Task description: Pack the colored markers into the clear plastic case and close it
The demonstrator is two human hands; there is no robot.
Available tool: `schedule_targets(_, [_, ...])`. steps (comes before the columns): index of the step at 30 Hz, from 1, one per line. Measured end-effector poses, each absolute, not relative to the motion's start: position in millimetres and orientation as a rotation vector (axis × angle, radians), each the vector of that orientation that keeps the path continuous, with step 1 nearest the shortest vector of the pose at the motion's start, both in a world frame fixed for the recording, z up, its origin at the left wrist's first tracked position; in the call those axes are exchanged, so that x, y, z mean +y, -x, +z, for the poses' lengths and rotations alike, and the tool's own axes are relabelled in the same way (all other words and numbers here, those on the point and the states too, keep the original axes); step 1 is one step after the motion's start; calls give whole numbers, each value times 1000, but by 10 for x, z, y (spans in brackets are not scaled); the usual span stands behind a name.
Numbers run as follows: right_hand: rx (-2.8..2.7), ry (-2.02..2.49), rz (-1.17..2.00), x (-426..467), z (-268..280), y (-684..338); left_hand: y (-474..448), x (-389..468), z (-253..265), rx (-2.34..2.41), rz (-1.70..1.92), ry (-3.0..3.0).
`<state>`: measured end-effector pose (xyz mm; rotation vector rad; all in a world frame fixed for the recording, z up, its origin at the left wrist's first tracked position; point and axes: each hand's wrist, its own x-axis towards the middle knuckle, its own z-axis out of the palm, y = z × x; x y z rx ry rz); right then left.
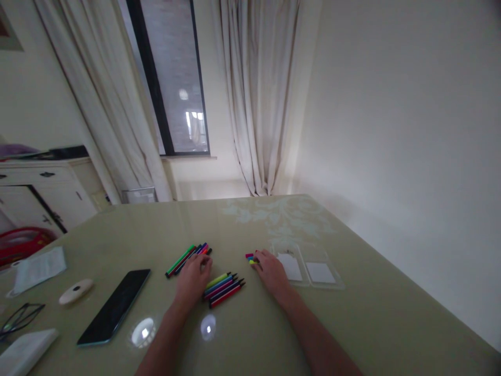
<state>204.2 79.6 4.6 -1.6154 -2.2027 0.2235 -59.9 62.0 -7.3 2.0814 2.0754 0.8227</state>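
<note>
Your left hand (pixel 193 279) rests palm down on the bench (pixel 274 334), its fingers (pixel 204 262) touching the near end of a far bundle of markers (pixel 188 259). Whether those fingers grip a marker or merely lie on it, I cannot tell; the hand hides the contact. A second row of markers (pixel 224 288) lies just beside that hand, on its right, untouched. Your right hand (pixel 271 271) lies flat as well, fingertips against a few short coloured caps (pixel 251 257); the grasp is again hidden. Just right of it sits a clear plastic case (pixel 313 271), opened flat, its edges faint against the glossy surface. To the left lie a dark phone (pixel 114 306), a white oval object (pixel 75 291), a printed leaflet (pixel 39 269), spectacles (pixel 18 318) cut off at the frame edge, and a white box (pixel 23 352), partly cropped. Both forearms leave the frame below.
</note>
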Motion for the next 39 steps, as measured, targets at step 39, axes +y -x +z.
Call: schedule_targets(39, [-2377,971,-30,763,16,-1987,165,462,68,1732,697,-2657])
